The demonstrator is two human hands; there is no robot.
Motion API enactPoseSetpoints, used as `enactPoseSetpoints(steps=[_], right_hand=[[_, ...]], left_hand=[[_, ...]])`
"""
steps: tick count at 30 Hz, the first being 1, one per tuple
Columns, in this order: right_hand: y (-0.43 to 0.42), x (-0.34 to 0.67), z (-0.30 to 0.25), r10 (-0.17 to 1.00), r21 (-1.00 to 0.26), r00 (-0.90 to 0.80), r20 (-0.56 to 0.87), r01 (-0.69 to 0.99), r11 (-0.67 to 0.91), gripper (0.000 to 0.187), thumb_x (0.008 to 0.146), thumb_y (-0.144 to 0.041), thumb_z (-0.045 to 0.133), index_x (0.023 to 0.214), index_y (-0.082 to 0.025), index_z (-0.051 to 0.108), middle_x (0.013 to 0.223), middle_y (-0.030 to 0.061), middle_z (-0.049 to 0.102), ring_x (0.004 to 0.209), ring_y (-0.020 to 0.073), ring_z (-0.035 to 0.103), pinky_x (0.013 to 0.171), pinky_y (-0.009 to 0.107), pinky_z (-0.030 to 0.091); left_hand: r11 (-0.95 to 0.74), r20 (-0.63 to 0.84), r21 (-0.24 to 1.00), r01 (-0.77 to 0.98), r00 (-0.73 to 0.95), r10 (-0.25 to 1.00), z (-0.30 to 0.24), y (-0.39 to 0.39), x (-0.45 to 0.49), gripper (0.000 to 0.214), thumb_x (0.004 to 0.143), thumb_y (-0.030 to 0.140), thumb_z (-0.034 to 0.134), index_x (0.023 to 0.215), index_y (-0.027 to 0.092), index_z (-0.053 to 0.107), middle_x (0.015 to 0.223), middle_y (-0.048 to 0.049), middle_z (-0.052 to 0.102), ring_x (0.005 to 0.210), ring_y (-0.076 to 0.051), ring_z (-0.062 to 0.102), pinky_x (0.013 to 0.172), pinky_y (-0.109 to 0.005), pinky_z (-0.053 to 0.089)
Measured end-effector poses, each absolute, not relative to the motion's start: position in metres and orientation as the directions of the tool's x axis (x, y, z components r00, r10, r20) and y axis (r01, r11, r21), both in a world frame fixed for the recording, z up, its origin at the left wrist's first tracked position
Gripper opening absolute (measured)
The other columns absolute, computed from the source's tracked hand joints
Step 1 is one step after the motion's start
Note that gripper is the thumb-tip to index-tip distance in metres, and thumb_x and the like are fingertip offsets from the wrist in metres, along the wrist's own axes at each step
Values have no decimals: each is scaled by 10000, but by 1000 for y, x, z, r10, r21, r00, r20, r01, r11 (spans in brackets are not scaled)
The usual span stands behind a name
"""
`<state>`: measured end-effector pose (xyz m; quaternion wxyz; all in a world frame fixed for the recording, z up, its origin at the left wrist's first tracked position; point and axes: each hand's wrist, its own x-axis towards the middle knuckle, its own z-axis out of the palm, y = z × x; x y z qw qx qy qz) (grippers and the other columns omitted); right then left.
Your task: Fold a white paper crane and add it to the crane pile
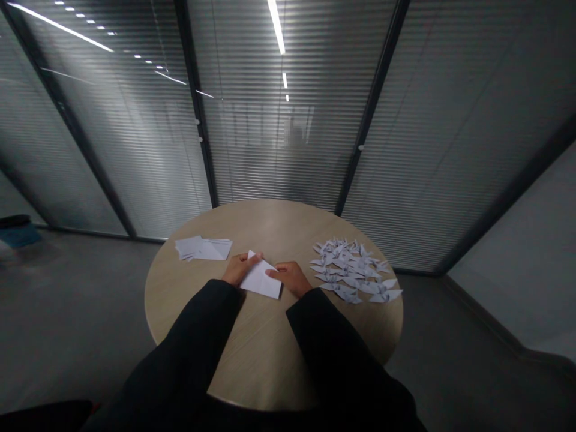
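Observation:
A folded sheet of white paper (261,279) is held between my two hands over the middle of the round table. My left hand (240,268) grips its left side, the thumb lying on top near the upper corner. At the right edge, my right hand (291,277) pinches the paper with the thumb on top and the fingers behind. To the left lies a loose stack of white paper (207,248). Many folded paper cranes (351,270) sit close together on the table's right side.
The round wooden table (252,354) has a curved edge all around. Beyond it stands a glass partition with blinds (288,156). A bin with a blue body (18,233) is on the floor at far left, and a white wall (526,282) rises at right.

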<state>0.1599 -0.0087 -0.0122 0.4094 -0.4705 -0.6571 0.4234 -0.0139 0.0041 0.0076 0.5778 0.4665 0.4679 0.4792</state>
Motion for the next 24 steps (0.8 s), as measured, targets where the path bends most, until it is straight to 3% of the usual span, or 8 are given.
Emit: enactPoseSetpoints(steps=[5,16,24], right_hand=[[-9,159,-14,953,-927,-248,174,285,244,333,691,-439,641,545,-143,597,492,-33,505,485,91,436,461,216,283],[-10,154,-18,941,-935,-268,206,230,270,309,720,-448,629,666,-145,650,620,16,632,566,127,550,522,223,378],[-10,156,-15,920,-876,-270,285,315,364,262,765,-383,596,651,-157,663,600,1,610,578,122,522,537,223,343]], left_hand=[[-15,22,997,-71,90,996,7,3,-12,378,485,277,838,764,131,628,604,-2,620,504,-129,566,502,-251,438],[-178,172,983,51,101,980,4,4,-12,435,531,250,800,884,172,558,491,103,457,423,-69,407,425,-183,302],[-167,157,984,61,147,977,-2,8,-13,494,551,279,793,948,183,515,519,89,509,422,-83,455,424,-182,316]])
